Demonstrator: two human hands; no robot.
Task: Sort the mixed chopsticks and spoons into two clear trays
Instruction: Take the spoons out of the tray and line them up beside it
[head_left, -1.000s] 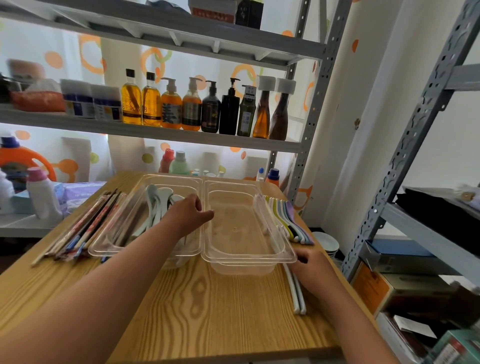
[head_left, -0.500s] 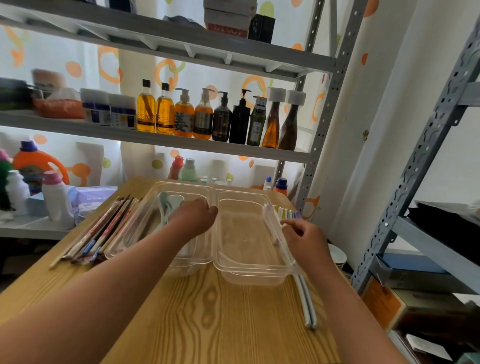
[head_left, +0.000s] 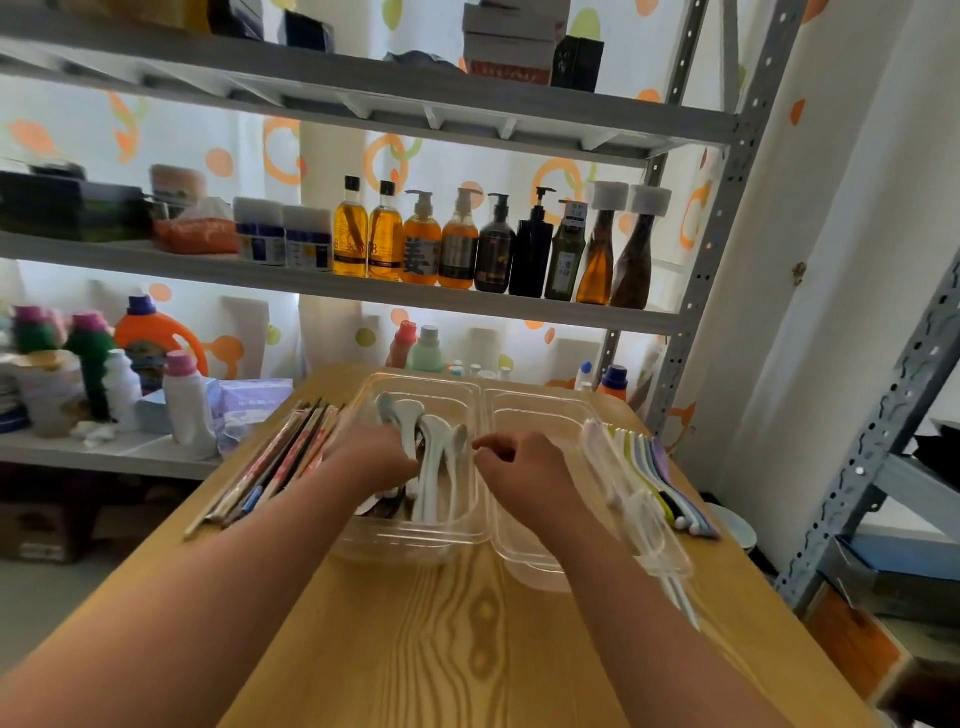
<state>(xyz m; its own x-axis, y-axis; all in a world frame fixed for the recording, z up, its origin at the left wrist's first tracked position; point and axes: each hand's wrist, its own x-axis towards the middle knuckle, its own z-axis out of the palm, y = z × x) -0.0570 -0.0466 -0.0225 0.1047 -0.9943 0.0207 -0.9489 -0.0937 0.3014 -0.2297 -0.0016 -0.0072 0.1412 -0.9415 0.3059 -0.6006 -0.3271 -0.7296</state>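
Left hand (head_left: 382, 462) was down among the pale spoons (head_left: 434, 467) in the left tray (head_left: 415, 540), its grip hidden. Right hand (head_left: 524, 470) hovered with fingers curled where that tray met the right tray (head_left: 545, 410); its hold was unclear. Patterned chopsticks (head_left: 280, 460) lay on the table (head_left: 467, 639) just left of the trays, coloured chopsticks (head_left: 652, 462) just right.

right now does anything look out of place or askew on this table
Yes: the patterned chopsticks lie on the table left of the spoon tray and the pastel chopsticks right of the other tray, all outside the trays. A pale pair lies nearer than the rest, by that tray's near corner.
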